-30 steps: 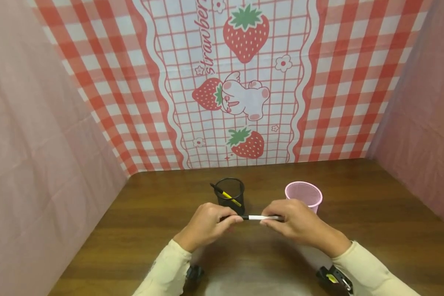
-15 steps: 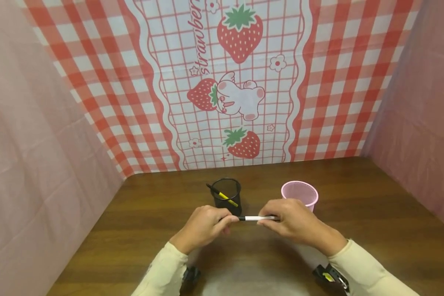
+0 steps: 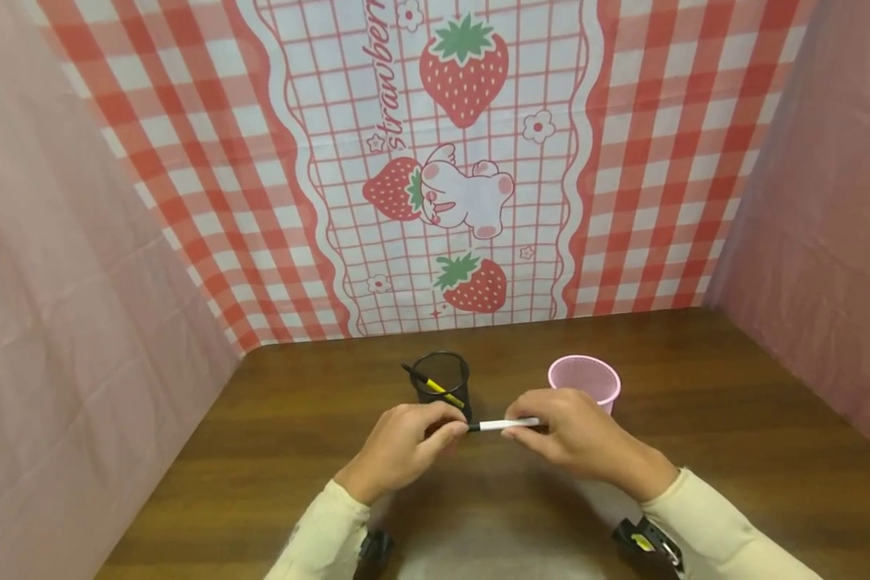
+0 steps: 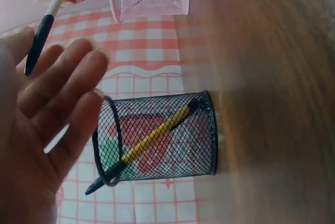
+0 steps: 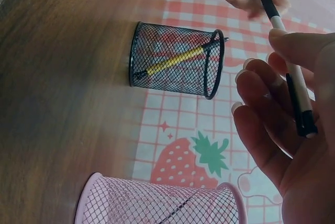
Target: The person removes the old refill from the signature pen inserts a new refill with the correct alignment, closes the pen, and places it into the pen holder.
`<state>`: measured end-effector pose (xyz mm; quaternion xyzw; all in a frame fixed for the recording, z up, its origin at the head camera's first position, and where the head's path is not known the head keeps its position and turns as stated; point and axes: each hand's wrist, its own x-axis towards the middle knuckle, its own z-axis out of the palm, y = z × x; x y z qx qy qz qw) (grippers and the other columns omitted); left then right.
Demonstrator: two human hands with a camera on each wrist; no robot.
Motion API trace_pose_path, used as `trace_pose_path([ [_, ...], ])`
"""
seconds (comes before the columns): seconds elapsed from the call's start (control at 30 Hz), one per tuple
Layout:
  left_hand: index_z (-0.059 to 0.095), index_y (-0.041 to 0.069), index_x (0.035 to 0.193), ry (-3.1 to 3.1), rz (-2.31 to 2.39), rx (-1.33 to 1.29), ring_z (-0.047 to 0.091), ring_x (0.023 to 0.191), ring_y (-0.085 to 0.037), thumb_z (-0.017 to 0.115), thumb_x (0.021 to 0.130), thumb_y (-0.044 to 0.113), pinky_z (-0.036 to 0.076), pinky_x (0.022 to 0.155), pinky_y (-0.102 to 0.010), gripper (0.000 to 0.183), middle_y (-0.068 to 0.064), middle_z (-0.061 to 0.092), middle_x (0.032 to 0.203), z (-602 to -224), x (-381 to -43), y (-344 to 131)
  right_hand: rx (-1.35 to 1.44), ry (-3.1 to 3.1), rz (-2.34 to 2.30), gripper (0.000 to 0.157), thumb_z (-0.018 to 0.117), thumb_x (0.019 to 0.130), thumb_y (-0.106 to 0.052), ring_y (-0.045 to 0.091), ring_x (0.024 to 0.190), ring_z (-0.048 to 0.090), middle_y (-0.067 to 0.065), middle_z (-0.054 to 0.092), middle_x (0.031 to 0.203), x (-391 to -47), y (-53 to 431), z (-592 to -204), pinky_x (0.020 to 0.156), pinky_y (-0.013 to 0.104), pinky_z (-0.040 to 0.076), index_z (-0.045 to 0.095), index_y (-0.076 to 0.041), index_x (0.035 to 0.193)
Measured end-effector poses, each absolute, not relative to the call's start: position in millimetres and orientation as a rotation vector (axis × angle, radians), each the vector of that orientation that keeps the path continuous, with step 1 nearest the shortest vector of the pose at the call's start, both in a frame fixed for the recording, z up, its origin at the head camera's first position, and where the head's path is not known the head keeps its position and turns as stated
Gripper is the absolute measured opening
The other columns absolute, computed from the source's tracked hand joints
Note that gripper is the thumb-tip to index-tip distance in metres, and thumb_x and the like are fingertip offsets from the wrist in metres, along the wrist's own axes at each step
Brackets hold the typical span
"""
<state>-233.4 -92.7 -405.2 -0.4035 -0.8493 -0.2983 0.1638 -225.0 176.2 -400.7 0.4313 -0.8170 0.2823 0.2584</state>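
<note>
Held level between both hands is a pen (image 3: pixel 495 424) with a white barrel, black grip section and black clip. My left hand (image 3: pixel 404 443) pinches its black end between thumb and index finger. The right hand (image 3: pixel 583 435) grips the white barrel with thumb and index finger, the other fingers fanned out in the right wrist view. Just behind the left hand stands a black mesh pen cup (image 4: pixel 157 135). A yellow and black pen (image 4: pixel 152 143) leans inside it, one end past the rim. Behind the right hand is a pink mesh pen cup (image 3: pixel 587 377), partly hidden by it.
Both cups stand on a dark wooden table (image 3: pixel 297 419). A red and white checked cloth with strawberries (image 3: pixel 464 72) hangs at the back, and pink cloths (image 3: pixel 101 242) close off both sides.
The pen has turned slightly between the fingers, its clip end now looking lighter and tipped up a little. Both hands keep their places; the head view has shifted slightly.
</note>
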Motion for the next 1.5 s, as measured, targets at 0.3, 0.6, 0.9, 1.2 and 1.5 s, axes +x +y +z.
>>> trace_pose_path([
  [0.3,0.068,0.017,0.11,-2.331,-0.988,-1.226,0.058,0.072,0.001,0.077,0.091,0.023,0.051,0.062,-0.017,0.022,0.009,0.068,0.092,-405.7,-233.1,-84.6,1.149,-2.248,0.813,0.014,0.079,0.087,-0.02,-0.004,0.066,0.054,-0.022,0.058,0.078,-222.9,178.5,-401.2,0.059,0.013,0.044,0.067,-0.027,0.088],
  [0.6,0.068,0.015,0.102,-2.298,-1.149,-1.241,0.057,0.068,0.0,0.078,0.089,0.012,0.053,0.058,-0.026,0.017,0.008,0.068,0.089,-403.0,-232.0,-83.0,1.191,-2.234,0.883,0.014,0.077,0.09,-0.017,-0.002,0.066,0.054,-0.02,0.059,0.079,-221.9,176.7,-401.4,0.059,0.012,0.044,0.067,-0.026,0.089],
  [0.9,0.068,0.014,0.1,-2.259,-1.186,-1.237,0.066,0.064,-0.009,0.076,0.09,0.009,0.053,0.058,-0.022,0.014,0.005,0.07,0.084,-404.9,-232.2,-86.4,1.226,-2.309,0.965,0.017,0.075,0.092,-0.018,-0.002,0.061,0.049,-0.02,0.054,0.072,-223.4,177.7,-401.9,0.052,0.018,0.043,0.063,-0.027,0.084],
  [1.2,0.07,0.012,0.099,-2.167,-1.177,-1.23,0.063,0.067,-0.001,0.079,0.085,0.002,0.053,0.057,-0.017,0.019,0.003,0.073,0.089,-402.9,-231.4,-86.0,1.294,-2.4,1.22,0.019,0.064,0.099,-0.013,0.001,0.061,0.056,-0.013,0.062,0.071,-225.7,183.3,-399.3,0.051,0.024,0.048,0.067,-0.025,0.085],
  [1.5,0.072,0.014,0.098,-2.197,-1.052,-1.184,0.057,0.066,0.003,0.081,0.085,0.011,0.053,0.056,-0.024,0.016,0.008,0.073,0.089,-402.8,-231.8,-89.1,1.316,-2.343,1.115,0.018,0.065,0.098,-0.011,0.0,0.06,0.054,-0.017,0.058,0.07,-227.7,181.7,-399.4,0.052,0.02,0.046,0.067,-0.02,0.082],
])
